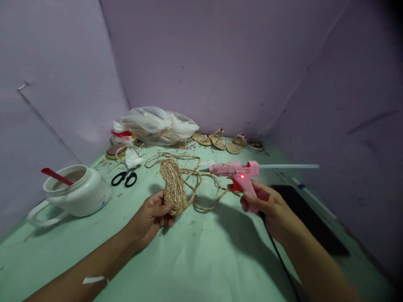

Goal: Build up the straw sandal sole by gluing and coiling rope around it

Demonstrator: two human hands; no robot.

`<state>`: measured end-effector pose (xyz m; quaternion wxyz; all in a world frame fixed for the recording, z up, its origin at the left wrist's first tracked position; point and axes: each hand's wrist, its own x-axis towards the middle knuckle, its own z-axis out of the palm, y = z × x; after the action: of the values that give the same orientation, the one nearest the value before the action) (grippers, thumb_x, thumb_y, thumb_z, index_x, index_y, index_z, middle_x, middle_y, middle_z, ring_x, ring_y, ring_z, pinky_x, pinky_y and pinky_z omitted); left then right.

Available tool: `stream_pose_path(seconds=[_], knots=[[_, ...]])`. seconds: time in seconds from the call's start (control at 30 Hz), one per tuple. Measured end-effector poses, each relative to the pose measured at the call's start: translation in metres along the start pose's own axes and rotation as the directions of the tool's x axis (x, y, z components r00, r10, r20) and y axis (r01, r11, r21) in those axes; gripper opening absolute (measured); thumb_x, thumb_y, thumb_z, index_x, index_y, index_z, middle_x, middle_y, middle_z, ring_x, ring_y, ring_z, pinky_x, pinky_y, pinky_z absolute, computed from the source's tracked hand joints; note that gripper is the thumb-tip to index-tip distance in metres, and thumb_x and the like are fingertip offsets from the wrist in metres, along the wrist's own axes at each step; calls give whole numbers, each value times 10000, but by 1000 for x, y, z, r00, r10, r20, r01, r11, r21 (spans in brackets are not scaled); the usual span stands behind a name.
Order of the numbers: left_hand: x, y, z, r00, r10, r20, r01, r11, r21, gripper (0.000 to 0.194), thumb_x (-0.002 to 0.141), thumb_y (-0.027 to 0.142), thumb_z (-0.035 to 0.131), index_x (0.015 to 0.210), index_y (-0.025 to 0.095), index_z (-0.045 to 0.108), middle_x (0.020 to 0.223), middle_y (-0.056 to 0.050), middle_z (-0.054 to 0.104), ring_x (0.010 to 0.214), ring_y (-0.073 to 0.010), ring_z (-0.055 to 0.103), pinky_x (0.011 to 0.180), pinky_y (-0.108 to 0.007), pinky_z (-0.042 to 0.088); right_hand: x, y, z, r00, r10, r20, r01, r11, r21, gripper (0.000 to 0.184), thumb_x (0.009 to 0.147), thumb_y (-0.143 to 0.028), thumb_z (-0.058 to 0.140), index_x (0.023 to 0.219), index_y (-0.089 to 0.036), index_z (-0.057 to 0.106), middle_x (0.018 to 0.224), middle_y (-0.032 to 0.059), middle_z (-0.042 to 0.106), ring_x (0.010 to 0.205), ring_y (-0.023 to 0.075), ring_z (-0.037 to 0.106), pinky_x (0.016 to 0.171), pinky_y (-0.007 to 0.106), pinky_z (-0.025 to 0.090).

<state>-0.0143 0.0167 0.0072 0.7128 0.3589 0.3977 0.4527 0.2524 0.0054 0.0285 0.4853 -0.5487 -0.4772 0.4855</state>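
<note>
The left hand [154, 216] pinches the low end of a straw piece [174, 184], thumb on the front and fingers behind. The right hand [267, 209] is curled around the handle of a pink glue gun [233, 171]. The straw piece is held up over the green surface [189, 268], between the two arms, with its flat side showing. It is long, with round ends and a slimmer middle, like the bottom of a shoe. It is light brown and bumpy, made of twisted straw rope going round and round in close rows. More rope [206, 209] runs off its low edge and lies in loops. The gun has dark smudges, a glowing red light, an orange trigger and a long pale glue stick [288, 166] poking out the back. Its thin tip points toward the straw piece. Farther off are black-handled scissors [124, 179], then small straw sandals [218, 140] and a see-through bag [157, 126] by the purple wall [201, 63].
</note>
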Motion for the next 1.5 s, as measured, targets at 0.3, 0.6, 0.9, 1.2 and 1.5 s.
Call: stream_pose_path(seconds=[0.3,0.6,0.9,1.2,1.5], knots=[[8,6,-8,981,72,-179,-83,995,-54,218,606,104,713,787,114,591,635,5,574,498,-83,496,397,-177,430,9,1,-21,777,-399,-487,267,909,-320,284,693,-301,615,956,-209,558,905,55,636,609,139,467,554,260,370],[6,2,-6,998,55,-30,-56,998,-30,303,571,204,799,797,115,619,636,-3,592,506,-85,504,387,-170,420,-14,9,12,980,-135,145,141,989,-32,335,643,-498,700,645,-178,598,568,10,529,528,128,429,493,247,339],[7,1,-11,999,37,3,-37,998,-59,272,571,189,791,786,119,639,660,-17,611,513,-90,509,391,-179,413,-8,17,20,982,-108,152,123,989,-88,388,698,-554,624,741,-169,636,524,-21,456,483,113,353,459,238,299],[8,0,-13,999,44,17,-43,997,-57,281,575,201,789,798,115,641,636,-11,596,488,-80,484,395,-179,403,-9,17,23,990,-47,132,58,995,-87,357,619,-522,694,601,-194,555,503,-30,459,490,113,370,463,229,289],[5,0,-12,996,34,85,-32,999,-21,304,570,239,800,793,114,635,632,-21,599,486,-83,485,403,-178,389,-5,26,18,985,-108,137,115,992,-45,462,754,-603,554,582,-175,570,519,10,512,491,115,380,477,239,287]])
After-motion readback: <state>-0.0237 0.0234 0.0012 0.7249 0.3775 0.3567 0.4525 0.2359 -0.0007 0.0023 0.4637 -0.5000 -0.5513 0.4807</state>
